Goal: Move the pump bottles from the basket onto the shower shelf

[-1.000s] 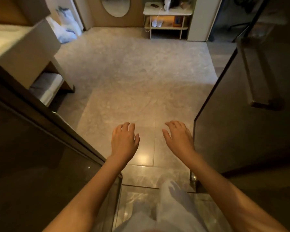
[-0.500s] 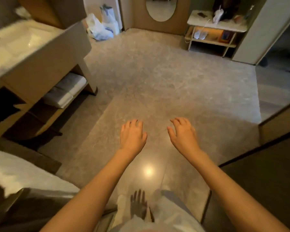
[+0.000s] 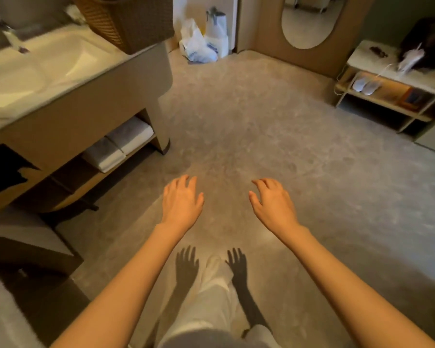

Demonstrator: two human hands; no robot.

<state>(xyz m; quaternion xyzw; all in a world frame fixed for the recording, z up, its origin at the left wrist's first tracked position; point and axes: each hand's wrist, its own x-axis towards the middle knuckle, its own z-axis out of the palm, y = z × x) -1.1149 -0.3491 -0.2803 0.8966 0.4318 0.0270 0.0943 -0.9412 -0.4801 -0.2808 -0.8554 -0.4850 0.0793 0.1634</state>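
Left hand [image 3: 182,200] and right hand [image 3: 274,203] spread, empty, basket [image 3: 128,21] on counter

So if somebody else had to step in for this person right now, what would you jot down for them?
Left hand: open, holding nothing, out in front over the floor.
Right hand: open, fingers slightly curled, also empty.
Wicker basket: on the vanity counter, beside the sink, ahead to the left. Its inside is not visible, so no pump bottles can be seen. The shower shelf is not in view.
Done: nothing that shows here.
Left: reach the basket, take out the bottles, carry them to the shelf.
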